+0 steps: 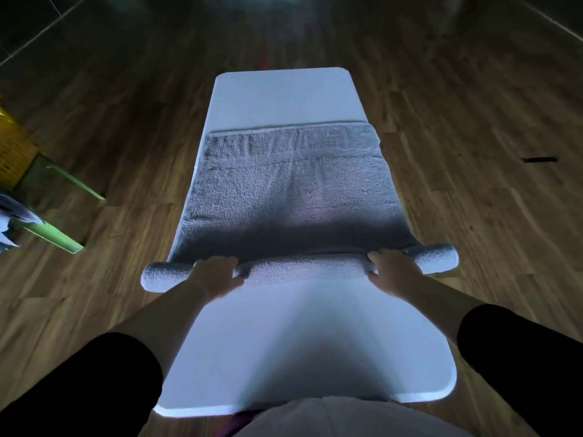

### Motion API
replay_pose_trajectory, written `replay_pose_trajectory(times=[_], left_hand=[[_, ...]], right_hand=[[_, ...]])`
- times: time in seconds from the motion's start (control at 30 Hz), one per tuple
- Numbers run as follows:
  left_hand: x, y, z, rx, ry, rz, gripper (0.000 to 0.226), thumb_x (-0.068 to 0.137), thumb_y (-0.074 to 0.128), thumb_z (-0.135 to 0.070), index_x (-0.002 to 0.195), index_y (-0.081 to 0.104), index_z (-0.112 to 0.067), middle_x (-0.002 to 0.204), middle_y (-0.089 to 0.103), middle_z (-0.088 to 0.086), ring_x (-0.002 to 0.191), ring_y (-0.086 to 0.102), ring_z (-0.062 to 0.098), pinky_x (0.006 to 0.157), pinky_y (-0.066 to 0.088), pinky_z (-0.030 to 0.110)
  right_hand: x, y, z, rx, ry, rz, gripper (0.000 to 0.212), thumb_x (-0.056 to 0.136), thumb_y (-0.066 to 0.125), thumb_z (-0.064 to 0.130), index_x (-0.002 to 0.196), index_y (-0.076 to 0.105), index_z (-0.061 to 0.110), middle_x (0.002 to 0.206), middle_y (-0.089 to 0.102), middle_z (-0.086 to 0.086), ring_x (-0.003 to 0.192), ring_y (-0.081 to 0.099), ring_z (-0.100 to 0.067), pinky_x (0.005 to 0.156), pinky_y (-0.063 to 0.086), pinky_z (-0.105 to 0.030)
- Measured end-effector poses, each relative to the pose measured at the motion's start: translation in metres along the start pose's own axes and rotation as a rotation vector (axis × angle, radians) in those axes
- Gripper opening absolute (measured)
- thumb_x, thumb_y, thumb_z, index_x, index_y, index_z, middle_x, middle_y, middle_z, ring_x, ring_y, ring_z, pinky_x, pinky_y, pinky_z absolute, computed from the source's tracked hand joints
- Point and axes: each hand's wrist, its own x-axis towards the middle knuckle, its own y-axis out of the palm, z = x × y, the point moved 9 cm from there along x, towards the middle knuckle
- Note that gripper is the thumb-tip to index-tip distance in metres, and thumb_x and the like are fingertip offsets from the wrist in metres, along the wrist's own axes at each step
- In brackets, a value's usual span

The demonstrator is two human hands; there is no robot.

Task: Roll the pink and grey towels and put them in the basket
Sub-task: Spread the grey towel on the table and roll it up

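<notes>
Head: both hands [217, 274] [392, 268] palm-down on towel [293, 200]

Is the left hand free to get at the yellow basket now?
Probably not yet: the left hand grips the rolled grey towel, and the yellow basket sits well left of the table.

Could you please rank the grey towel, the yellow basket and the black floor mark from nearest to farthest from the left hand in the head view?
1. grey towel, gripped by the left hand.
2. yellow basket, at the far left edge.
3. black mark, on the floor, far right.
</notes>
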Motion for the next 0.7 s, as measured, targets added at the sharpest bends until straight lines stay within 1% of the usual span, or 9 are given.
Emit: replay_pose_trajectory(times=[0.13,0.3,0.4,0.6,0.7], left_hand=[[-0.008,0.001,0.010,-0.022,-0.034,-0.058,0.039,0.088,0.051,-0.051,0.112,0.056,-0.021,0.115,0.064,0.000,0.109,0.059,0.023,0.089,0.046,0.040],[-0.022,0.014,0.043,-0.070,-0.105,-0.014,0.045,0.088,0.048,-0.054,0.119,0.055,-0.022,0.119,0.062,-0.001,0.113,0.058,0.022,0.089,0.047,0.040],[-0.035,0.023,0.059,-0.071,-0.135,-0.007,0.048,0.088,0.047,-0.056,0.121,0.055,-0.022,0.119,0.063,-0.001,0.112,0.059,0.021,0.088,0.049,0.039],[-0.057,0.034,0.069,-0.059,-0.171,-0.007,0.048,0.089,0.044,-0.057,0.120,0.054,-0.021,0.117,0.063,0.000,0.109,0.060,0.021,0.084,0.051,0.037],[-0.061,0.034,0.062,-0.056,-0.151,0.000,0.045,0.089,0.045,-0.057,0.115,0.055,-0.022,0.115,0.063,-0.001,0.107,0.060,0.020,0.083,0.050,0.037]], right_hand=[[-0.001,0.001,0.012,0.006,-0.003,-0.019,0.032,0.090,0.053,0.036,0.117,0.055,0.018,0.116,0.060,-0.005,0.111,0.058,-0.028,0.093,0.044,-0.039],[-0.001,0.004,0.044,0.050,-0.036,-0.014,0.038,0.092,0.053,0.036,0.127,0.052,0.020,0.122,0.058,-0.005,0.116,0.055,-0.028,0.096,0.040,-0.039],[-0.002,0.008,0.061,0.074,-0.049,-0.018,0.041,0.092,0.054,0.034,0.131,0.051,0.020,0.123,0.058,-0.006,0.118,0.053,-0.029,0.100,0.036,-0.041],[-0.005,0.009,0.077,0.102,-0.101,-0.019,0.043,0.093,0.055,0.033,0.133,0.050,0.018,0.124,0.058,-0.008,0.119,0.051,-0.030,0.102,0.034,-0.042],[-0.011,0.004,0.075,0.040,-0.101,-0.009,0.039,0.091,0.053,0.035,0.127,0.053,0.020,0.121,0.059,-0.005,0.116,0.054,-0.028,0.098,0.037,-0.041]])
